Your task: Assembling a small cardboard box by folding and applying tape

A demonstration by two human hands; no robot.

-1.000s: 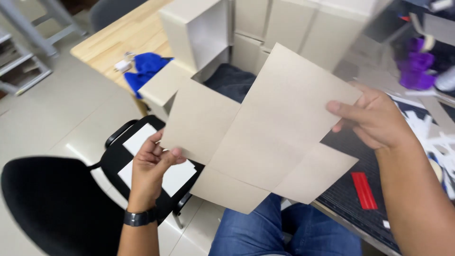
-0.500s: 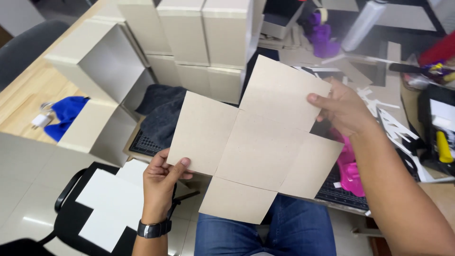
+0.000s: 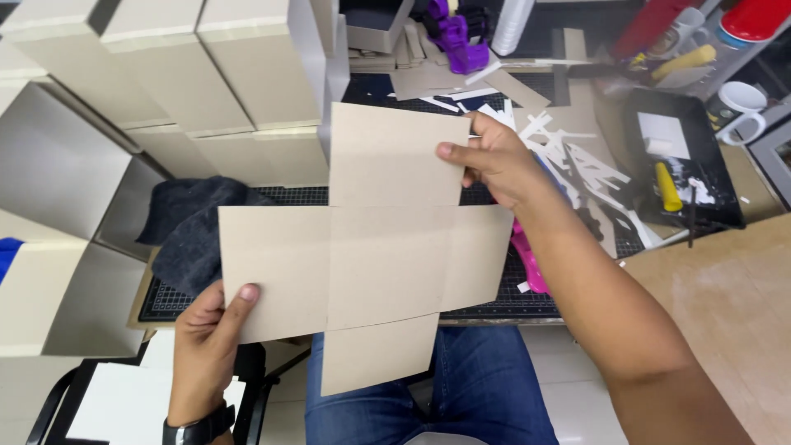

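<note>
Over cutting mat (image 3: 494, 305), cardboard (image 3: 362, 255) now squarer.

Both forearms are bare, a black wristwatch (image 3: 196, 428) circles the left wrist, and blue jeans (image 3: 461, 395) cover the legs.

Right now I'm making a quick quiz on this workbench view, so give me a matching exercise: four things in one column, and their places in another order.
Things:
1. cross-shaped cardboard blank
2. yellow-handled tool
3. dark grey cloth
4. wristwatch

Places:
A. in the black tray at the right
B. on the left hand's wrist
C. held between the left hand and the right hand
D. on the cutting mat, left of the blank

Pairs: 1-C, 2-A, 3-D, 4-B
</note>
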